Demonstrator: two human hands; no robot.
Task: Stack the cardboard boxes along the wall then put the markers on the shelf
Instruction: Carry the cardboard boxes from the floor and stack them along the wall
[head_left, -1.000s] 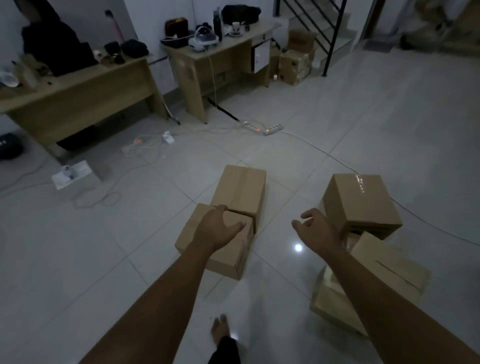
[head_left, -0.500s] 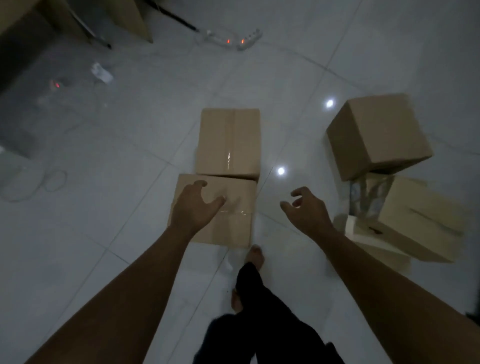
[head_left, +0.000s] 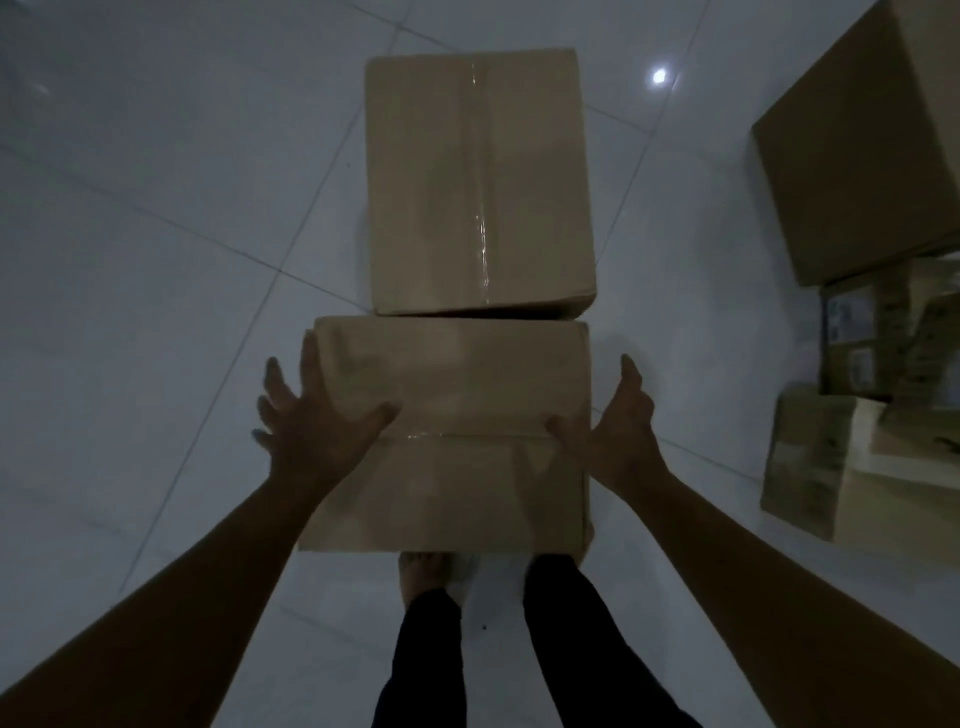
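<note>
Item: near plain brown taped cardboard box (head_left: 447, 436), on white tiled floor (head_left: 156, 260). Left hand (head_left: 317, 421) and right hand (head_left: 615, 436) flank it, fingers spread straight, thumbs on top. Step: first pickup. Next: squeeze, lift.

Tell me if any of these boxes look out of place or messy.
The pile at the right edge looks untidy: boxes lean at different angles. The near box, between both hands, and the far box sit square, end to end.

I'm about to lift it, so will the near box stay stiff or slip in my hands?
The near box is taped shut with flat faces, so it's probably stiff. Plain cardboard likely won't slip. Weight can't be told.
</note>
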